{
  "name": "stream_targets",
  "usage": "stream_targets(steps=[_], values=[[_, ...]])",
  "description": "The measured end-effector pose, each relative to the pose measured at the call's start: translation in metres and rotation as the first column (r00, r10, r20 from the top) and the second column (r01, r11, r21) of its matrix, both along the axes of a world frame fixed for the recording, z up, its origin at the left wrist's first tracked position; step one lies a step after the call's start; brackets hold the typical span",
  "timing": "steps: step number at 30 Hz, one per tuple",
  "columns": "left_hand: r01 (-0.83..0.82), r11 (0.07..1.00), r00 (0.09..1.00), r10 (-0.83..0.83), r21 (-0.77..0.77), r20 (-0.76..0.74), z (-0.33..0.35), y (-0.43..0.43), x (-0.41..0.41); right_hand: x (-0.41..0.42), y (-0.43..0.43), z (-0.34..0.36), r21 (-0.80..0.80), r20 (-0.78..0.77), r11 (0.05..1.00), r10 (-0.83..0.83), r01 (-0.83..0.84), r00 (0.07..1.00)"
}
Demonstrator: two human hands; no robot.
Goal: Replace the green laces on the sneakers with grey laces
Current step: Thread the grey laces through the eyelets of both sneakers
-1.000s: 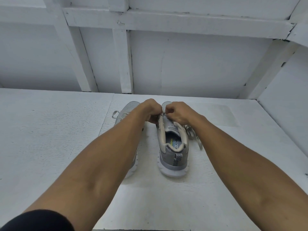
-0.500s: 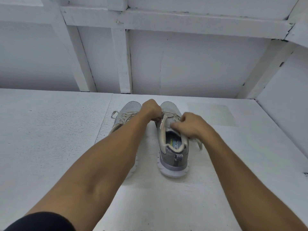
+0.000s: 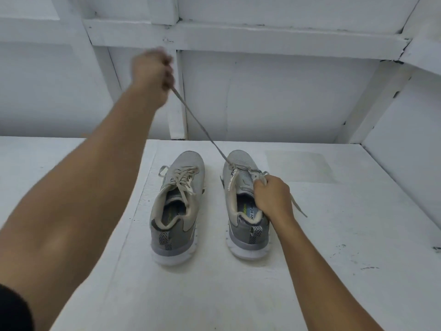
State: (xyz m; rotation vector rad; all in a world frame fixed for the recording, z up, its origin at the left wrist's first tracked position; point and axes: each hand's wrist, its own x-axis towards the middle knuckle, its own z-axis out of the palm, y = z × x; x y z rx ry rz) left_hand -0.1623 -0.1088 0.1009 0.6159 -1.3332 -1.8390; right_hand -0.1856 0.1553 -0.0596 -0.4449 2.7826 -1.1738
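Two grey sneakers stand side by side on a white tabletop (image 3: 334, 235), heels toward the person and toes toward the white wall (image 3: 274, 96).

The left hand (image 3: 152, 70) is raised well above the shoes, blurred, its fingers curled round one end of a greyish lace (image 3: 200, 123). That lace runs taut in a straight slant from the fist down to the front eyelets of the right-hand sneaker (image 3: 241, 163).

The right hand (image 3: 274, 197) sits low against the outer side of the same sneaker's opening, fingers closed on a bunch of the lace by the upper eyelets. A loose lace tail (image 3: 298, 207) trails out past the wrist onto the tabletop.

The left-hand sneaker (image 3: 188, 161) is apart from both hands, fully laced (its laces look pale beige-grey) and untied. A black sleeve (image 3: 12, 311) shows at the lower left corner.
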Motion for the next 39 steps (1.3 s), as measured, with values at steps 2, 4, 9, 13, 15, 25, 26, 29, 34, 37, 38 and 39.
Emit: stream_targets(steps=[2,4,9,13,15,25,26,29,34,37,38,39], values=[[0.379,0.809,0.850,-0.112,-0.450,0.514,-0.029,0.037,-0.008,0.001,-0.001,0.000,-0.005,0.002,1.000,-0.004,0.004,1.000],[0.786,0.441,0.469,0.032,-0.433,0.883,-0.072,0.076,-0.016,0.001,0.000,0.000,-0.005,0.002,1.000,-0.010,0.010,1.000],[0.924,0.115,0.284,0.436,-0.366,0.854,-0.109,0.109,-0.011,0.001,0.000,-0.001,-0.015,-0.002,1.000,-0.014,0.014,1.000],[0.780,0.150,0.430,0.577,-0.608,0.694,-0.056,0.061,-0.007,0.002,0.001,0.001,-0.013,0.004,0.999,-0.035,0.035,0.999],[0.661,0.173,0.461,0.674,-0.730,0.577,-0.017,0.026,-0.003,0.003,0.001,0.001,-0.015,0.000,0.999,-0.035,0.035,0.999],[0.746,0.163,0.525,0.452,-0.645,0.721,-0.041,0.040,-0.025,0.003,0.000,0.001,-0.010,0.000,0.999,-0.045,0.045,0.999],[0.812,0.123,0.480,0.416,-0.571,0.772,-0.060,0.050,-0.027,0.003,0.000,0.001,-0.009,0.001,0.999,-0.044,0.044,0.999],[0.933,0.025,0.319,0.407,-0.360,0.856,-0.107,0.079,-0.029,0.003,0.000,0.001,-0.010,-0.002,0.999,-0.050,0.050,0.999],[0.899,-0.074,0.401,0.533,-0.432,0.745,-0.114,0.086,-0.026,0.004,0.000,0.002,-0.009,0.002,0.998,-0.061,0.061,0.998],[0.851,-0.078,0.458,0.594,-0.520,0.661,-0.089,0.070,-0.024,0.004,0.001,0.000,-0.018,0.000,0.998,-0.064,0.064,0.998],[0.822,-0.059,0.473,0.624,-0.566,0.622,-0.076,0.061,-0.024,0.003,0.002,0.000,-0.022,0.002,0.997,-0.068,0.068,0.998],[0.792,-0.033,0.476,0.659,-0.610,0.582,-0.062,0.048,-0.022,0.004,0.002,0.000,-0.024,0.005,0.997,-0.072,0.072,0.997]])
